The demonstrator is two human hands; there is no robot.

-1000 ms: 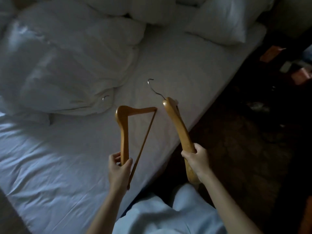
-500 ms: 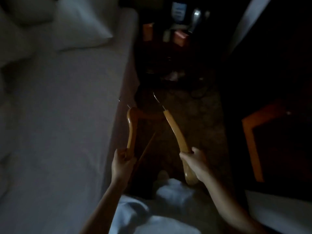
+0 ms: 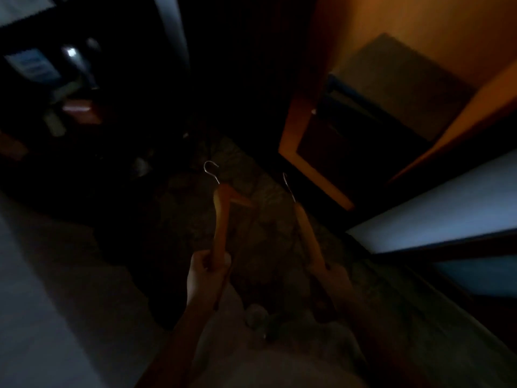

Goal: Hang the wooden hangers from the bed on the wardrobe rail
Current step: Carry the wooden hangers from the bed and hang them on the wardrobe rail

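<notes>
Our left hand (image 3: 205, 273) grips one wooden hanger (image 3: 221, 219), our right hand (image 3: 333, 275) another hanger (image 3: 306, 233), both near the wardrobe (image 3: 296, 130).

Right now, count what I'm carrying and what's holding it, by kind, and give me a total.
Hangers: 2, left hanger and right hanger
Hooks: 2, left hook and right hook
Hands: 2, left hand and right hand
Total: 6

It was a dim bedroom: pale bed linen (image 3: 42, 289) lay at seven o'clock, patterned carpet (image 3: 263, 203) at centre, an orange wooden wardrobe (image 3: 296, 127) at two o'clock.
</notes>
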